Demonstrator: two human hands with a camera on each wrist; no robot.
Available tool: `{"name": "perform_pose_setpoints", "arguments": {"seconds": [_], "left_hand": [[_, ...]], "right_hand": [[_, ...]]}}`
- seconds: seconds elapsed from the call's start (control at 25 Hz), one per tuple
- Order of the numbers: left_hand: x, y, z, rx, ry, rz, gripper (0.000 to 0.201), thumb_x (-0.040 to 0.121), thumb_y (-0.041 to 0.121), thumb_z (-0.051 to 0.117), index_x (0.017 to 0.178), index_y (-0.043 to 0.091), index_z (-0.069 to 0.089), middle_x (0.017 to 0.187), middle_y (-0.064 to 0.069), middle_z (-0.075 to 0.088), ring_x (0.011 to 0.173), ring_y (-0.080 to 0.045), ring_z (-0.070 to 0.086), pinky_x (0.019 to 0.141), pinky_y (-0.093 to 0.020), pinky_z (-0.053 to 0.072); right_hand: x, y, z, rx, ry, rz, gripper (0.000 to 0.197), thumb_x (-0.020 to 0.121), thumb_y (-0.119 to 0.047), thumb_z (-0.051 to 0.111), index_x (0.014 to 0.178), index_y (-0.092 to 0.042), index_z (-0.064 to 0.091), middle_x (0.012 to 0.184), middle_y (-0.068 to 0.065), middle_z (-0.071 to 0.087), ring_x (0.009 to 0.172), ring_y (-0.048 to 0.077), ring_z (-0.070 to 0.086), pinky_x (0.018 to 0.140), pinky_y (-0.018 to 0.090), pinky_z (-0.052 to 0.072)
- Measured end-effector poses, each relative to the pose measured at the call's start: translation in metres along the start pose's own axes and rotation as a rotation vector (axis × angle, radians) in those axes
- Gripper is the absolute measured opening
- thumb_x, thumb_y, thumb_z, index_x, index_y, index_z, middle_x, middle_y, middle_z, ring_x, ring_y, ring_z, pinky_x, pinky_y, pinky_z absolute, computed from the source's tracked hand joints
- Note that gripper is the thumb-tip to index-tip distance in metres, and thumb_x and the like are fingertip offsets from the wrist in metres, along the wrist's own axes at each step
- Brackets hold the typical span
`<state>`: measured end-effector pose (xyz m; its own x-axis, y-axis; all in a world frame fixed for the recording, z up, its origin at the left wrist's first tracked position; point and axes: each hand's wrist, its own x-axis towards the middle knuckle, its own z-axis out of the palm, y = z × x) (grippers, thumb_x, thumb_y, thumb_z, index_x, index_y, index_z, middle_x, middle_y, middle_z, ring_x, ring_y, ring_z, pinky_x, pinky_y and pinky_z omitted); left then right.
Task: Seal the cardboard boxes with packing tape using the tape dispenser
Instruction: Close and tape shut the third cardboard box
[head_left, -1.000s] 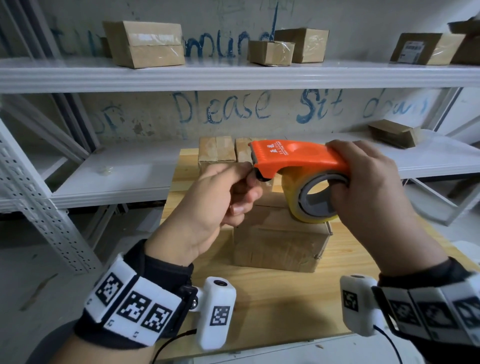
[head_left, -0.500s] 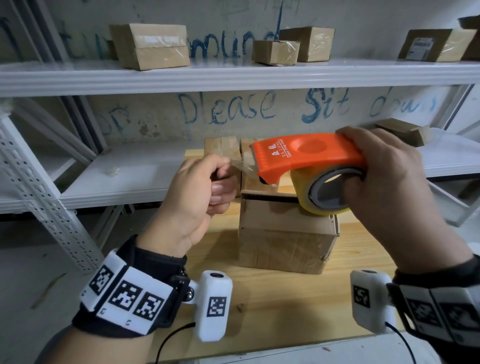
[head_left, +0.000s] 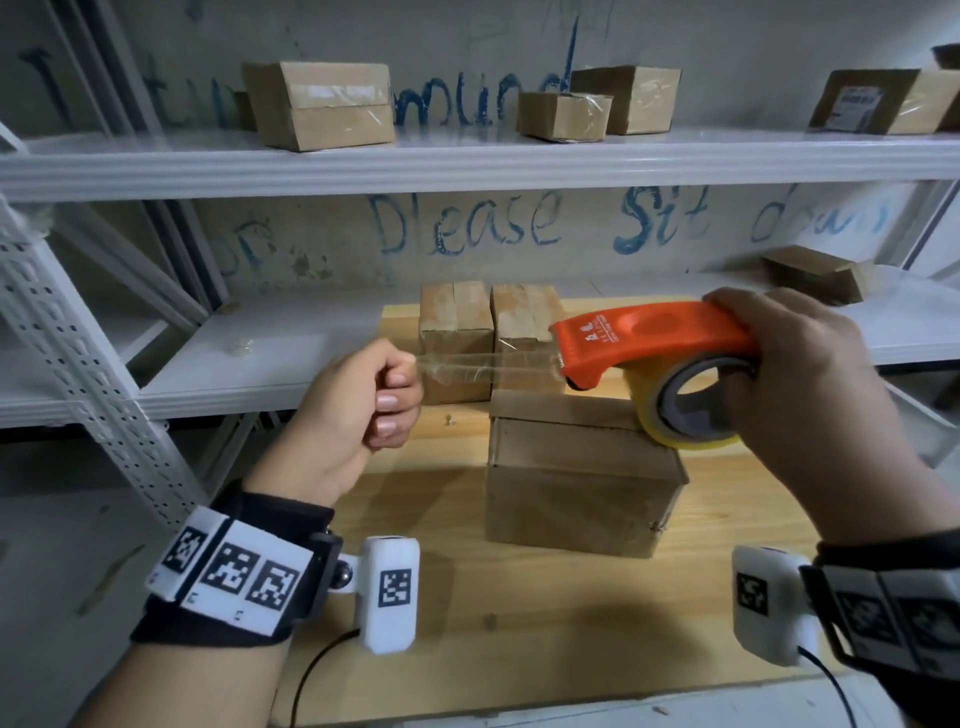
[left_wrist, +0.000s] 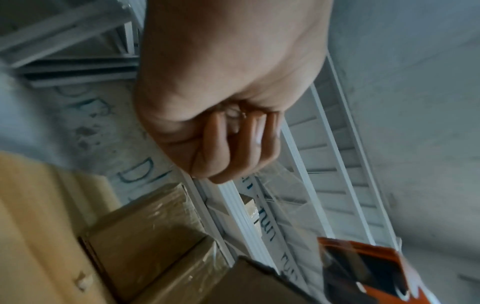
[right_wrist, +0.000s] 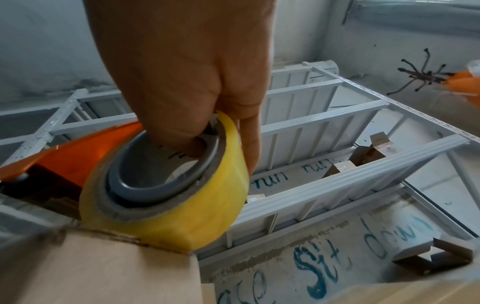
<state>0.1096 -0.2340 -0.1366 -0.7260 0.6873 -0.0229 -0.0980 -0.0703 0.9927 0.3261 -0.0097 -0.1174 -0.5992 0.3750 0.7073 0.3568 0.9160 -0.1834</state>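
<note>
A brown cardboard box (head_left: 576, 483) stands on the wooden table (head_left: 519, 623), its flaps folded shut. My right hand (head_left: 810, 395) grips the orange tape dispenser (head_left: 654, 338) above the box's right top; its yellowish tape roll (head_left: 691, 410) hangs just over the box edge. In the right wrist view my fingers hook through the roll's grey core (right_wrist: 155, 170). A clear tape strip (head_left: 488, 364) stretches left from the dispenser mouth to my left hand (head_left: 363, 405), which pinches its free end in a curled fist (left_wrist: 228, 131).
Two taped boxes (head_left: 488, 343) stand side by side at the table's back. White metal shelving (head_left: 467, 161) behind carries several more boxes (head_left: 322, 104). A small flat box (head_left: 815, 273) lies on the lower shelf at right.
My left hand has pulled left, away from the dispenser, drawing out a longer strip of tape. The right hand and dispenser have shifted right.
</note>
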Motion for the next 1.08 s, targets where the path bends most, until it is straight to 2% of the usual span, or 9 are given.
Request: {"name": "perform_pose_setpoints", "arguments": {"seconds": [0.12, 0.24, 0.4, 0.56, 0.64, 0.76, 0.92, 1.08], "left_hand": [[0.002, 0.003, -0.009, 0.028, -0.002, -0.091, 0.038, 0.094, 0.017, 0.037, 0.057, 0.021, 0.031, 0.042, 0.006, 0.025, 0.035, -0.011, 0.021, 0.038, -0.021, 0.014], [-0.002, 0.007, -0.016, 0.016, -0.006, -0.163, 0.043, 0.094, 0.018, 0.036, 0.051, 0.022, 0.032, 0.04, 0.006, 0.023, 0.033, -0.011, 0.02, 0.041, -0.023, 0.01], [-0.007, 0.014, -0.025, 0.036, -0.027, -0.248, 0.047, 0.093, 0.016, 0.034, 0.047, 0.022, 0.032, 0.037, 0.006, 0.022, 0.032, -0.011, 0.019, 0.04, -0.022, 0.012], [-0.007, -0.001, -0.02, 0.34, 0.004, -0.411, 0.039, 0.09, 0.015, 0.036, 0.052, 0.022, 0.032, 0.039, 0.004, 0.027, 0.03, -0.01, 0.018, 0.034, -0.014, 0.012], [-0.006, -0.012, -0.009, 0.496, 0.004, -0.472, 0.037, 0.091, 0.014, 0.038, 0.055, 0.021, 0.035, 0.041, 0.003, 0.033, 0.032, -0.01, 0.018, 0.033, -0.013, 0.011], [-0.003, -0.019, 0.011, 0.606, -0.061, -0.552, 0.036, 0.093, 0.014, 0.039, 0.057, 0.019, 0.038, 0.045, 0.003, 0.035, 0.036, -0.011, 0.02, 0.034, -0.016, 0.012], [-0.005, -0.025, 0.033, 0.838, -0.128, -0.475, 0.035, 0.096, 0.012, 0.042, 0.064, 0.011, 0.054, 0.044, 0.002, 0.053, 0.035, -0.01, 0.039, 0.038, -0.015, 0.026], [-0.009, -0.025, 0.037, 1.012, -0.106, -0.389, 0.02, 0.096, 0.01, 0.044, 0.08, 0.006, 0.055, 0.063, -0.007, 0.06, 0.054, -0.02, 0.05, 0.049, -0.024, 0.036]], "right_hand": [[-0.001, -0.01, 0.002, -0.054, 0.008, 0.009, 0.059, 0.067, 0.011, 0.064, 0.123, -0.003, 0.062, 0.1, 0.02, 0.063, 0.084, 0.042, 0.059, 0.07, 0.047, 0.052], [-0.002, -0.019, 0.005, -0.093, 0.005, 0.014, 0.058, 0.068, 0.008, 0.066, 0.124, -0.007, 0.061, 0.099, 0.018, 0.062, 0.081, 0.042, 0.058, 0.063, 0.044, 0.051], [-0.002, -0.029, 0.004, -0.146, -0.01, -0.01, 0.055, 0.075, 0.001, 0.064, 0.128, -0.012, 0.059, 0.1, 0.016, 0.06, 0.081, 0.041, 0.057, 0.059, 0.034, 0.037], [-0.001, -0.041, 0.0, -0.148, -0.07, -0.05, 0.058, 0.074, -0.019, 0.057, 0.132, -0.012, 0.056, 0.103, 0.016, 0.058, 0.085, 0.039, 0.055, 0.065, 0.034, 0.032], [0.0, -0.045, -0.001, -0.164, -0.085, -0.054, 0.059, 0.074, -0.022, 0.056, 0.132, -0.012, 0.055, 0.104, 0.016, 0.058, 0.087, 0.038, 0.055, 0.066, 0.034, 0.032], [0.001, -0.047, -0.002, -0.155, -0.106, -0.048, 0.061, 0.073, -0.024, 0.053, 0.133, -0.011, 0.055, 0.106, 0.017, 0.057, 0.091, 0.038, 0.054, 0.068, 0.035, 0.033], [0.001, -0.046, 0.0, -0.123, -0.102, -0.061, 0.06, 0.071, -0.021, 0.05, 0.129, -0.008, 0.057, 0.103, 0.018, 0.056, 0.09, 0.039, 0.054, 0.071, 0.035, 0.033], [0.001, -0.044, 0.003, -0.108, -0.096, -0.075, 0.058, 0.071, -0.018, 0.05, 0.128, -0.007, 0.056, 0.101, 0.018, 0.056, 0.089, 0.039, 0.054, 0.071, 0.036, 0.034]]}}
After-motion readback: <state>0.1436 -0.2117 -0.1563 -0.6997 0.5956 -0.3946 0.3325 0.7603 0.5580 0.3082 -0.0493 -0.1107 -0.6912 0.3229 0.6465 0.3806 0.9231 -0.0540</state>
